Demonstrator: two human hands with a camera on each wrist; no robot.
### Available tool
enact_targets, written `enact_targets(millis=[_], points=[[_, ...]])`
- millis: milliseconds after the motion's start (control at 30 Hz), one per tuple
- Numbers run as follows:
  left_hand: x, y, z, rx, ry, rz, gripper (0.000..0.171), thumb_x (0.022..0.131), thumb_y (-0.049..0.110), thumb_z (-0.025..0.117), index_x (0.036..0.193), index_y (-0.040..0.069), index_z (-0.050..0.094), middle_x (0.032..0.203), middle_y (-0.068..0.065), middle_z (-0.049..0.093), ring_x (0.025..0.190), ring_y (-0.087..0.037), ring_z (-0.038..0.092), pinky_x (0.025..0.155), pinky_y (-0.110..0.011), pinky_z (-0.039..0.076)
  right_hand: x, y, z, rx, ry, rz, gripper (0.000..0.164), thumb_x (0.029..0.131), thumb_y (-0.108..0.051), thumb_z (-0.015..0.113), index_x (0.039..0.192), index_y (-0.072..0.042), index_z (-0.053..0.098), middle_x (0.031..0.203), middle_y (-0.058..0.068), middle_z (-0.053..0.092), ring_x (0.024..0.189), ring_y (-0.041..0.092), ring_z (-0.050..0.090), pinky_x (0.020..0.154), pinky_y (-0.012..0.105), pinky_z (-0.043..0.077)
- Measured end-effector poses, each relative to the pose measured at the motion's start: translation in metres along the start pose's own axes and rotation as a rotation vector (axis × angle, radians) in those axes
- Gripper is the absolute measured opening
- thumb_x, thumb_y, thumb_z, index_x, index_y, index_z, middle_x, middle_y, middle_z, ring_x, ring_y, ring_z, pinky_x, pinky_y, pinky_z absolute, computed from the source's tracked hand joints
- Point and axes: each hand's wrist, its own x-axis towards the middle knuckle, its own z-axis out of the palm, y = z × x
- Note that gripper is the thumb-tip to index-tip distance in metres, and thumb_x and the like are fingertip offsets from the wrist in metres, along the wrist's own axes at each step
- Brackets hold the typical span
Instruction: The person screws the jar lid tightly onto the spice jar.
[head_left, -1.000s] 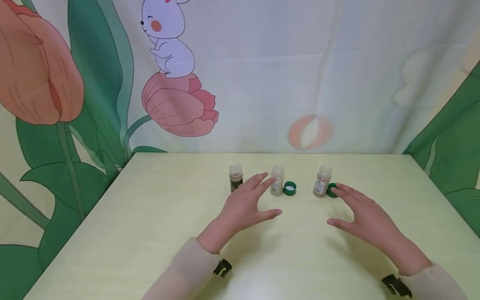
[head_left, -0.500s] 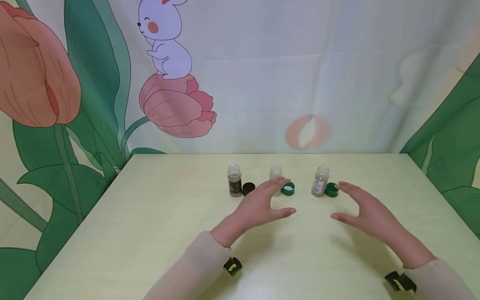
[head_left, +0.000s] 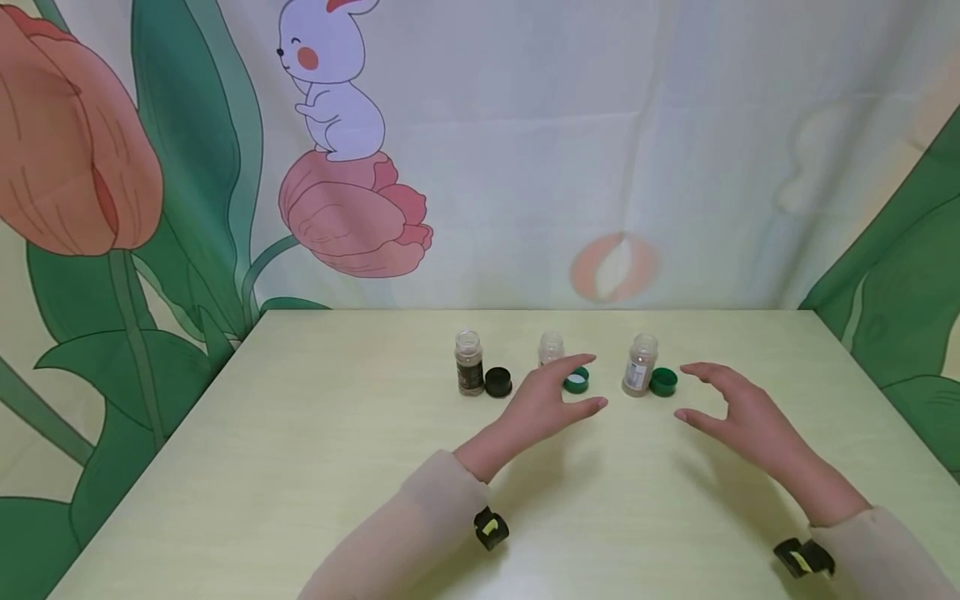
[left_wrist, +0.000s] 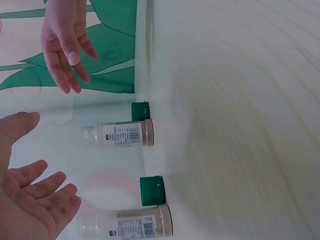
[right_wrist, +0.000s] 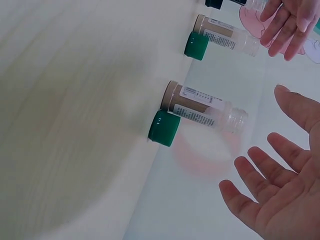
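Observation:
Three small clear jars stand upright and uncapped in a row near the back of the table. The right jar (head_left: 640,367) and the middle jar (head_left: 551,346) each have a green cap, the right cap (head_left: 663,382) and the middle cap (head_left: 577,381), lying to the right. Beside the dark-labelled left jar (head_left: 469,364) is a black cap (head_left: 498,382). My left hand (head_left: 543,396) hovers in front of the middle jar and hides its lower part. My right hand (head_left: 750,417) hovers right of the right green cap. Both hands hold nothing, thumbs spread from fingers. Brownish contents show in the right jar (right_wrist: 192,102).
The pale wood-grain table (head_left: 300,467) ends at a straight back edge. Behind it hangs a cloth backdrop (head_left: 510,167) printed with tulips and a rabbit. A black band (head_left: 491,528) sits at the left sleeve, another band (head_left: 804,557) at the right.
My left hand has moved right, from the left jar to the middle jar, uncovering the black cap. My right hand has shifted slightly right, away from its green cap. Jars and caps stay put.

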Motion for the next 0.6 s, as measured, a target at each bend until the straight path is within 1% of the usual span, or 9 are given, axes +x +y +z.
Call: enact_targets(millis=[133,367,467,600], points=[[0.008,0.005,0.006,-0.037,0.000,-0.010,0.063,0.095,0.029,0.073,0.151,0.012,0.050,0.157,-0.007,0.053,0.147,-0.026,0.049,0.121,-0.043,0.041,0.004,0.006,0.001,-0.011,-0.013,0.021,0.063,0.093,-0.022,0.076,0.144,0.004,0.050,0.145,0.034,0.052,0.127,0.053,0.053,0.101,0.067,0.048],[0.019,0.015,0.017,-0.080,0.025,-0.019,0.068,0.094,0.026,0.075,0.153,0.011,0.046,0.156,-0.010,0.054,0.142,-0.028,0.054,0.117,-0.041,0.046,0.012,0.012,0.002,-0.023,-0.041,0.069,0.062,0.095,-0.022,0.073,0.145,0.005,0.048,0.146,0.034,0.050,0.128,0.052,0.052,0.102,0.067,0.048],[0.025,0.019,0.022,-0.092,0.037,-0.018,0.069,0.093,0.023,0.075,0.154,0.011,0.045,0.155,-0.011,0.054,0.142,-0.029,0.055,0.117,-0.041,0.046,0.014,0.015,0.002,-0.023,-0.041,0.070,0.062,0.095,-0.021,0.074,0.145,0.006,0.049,0.146,0.035,0.050,0.127,0.052,0.053,0.102,0.067,0.048],[0.031,0.022,0.026,-0.093,0.040,-0.044,0.069,0.094,0.023,0.075,0.155,0.012,0.044,0.155,-0.012,0.054,0.142,-0.029,0.054,0.115,-0.040,0.047,0.016,0.019,0.001,-0.019,-0.039,0.064,0.061,0.095,-0.020,0.074,0.144,0.007,0.049,0.146,0.036,0.050,0.127,0.053,0.053,0.101,0.066,0.049]])
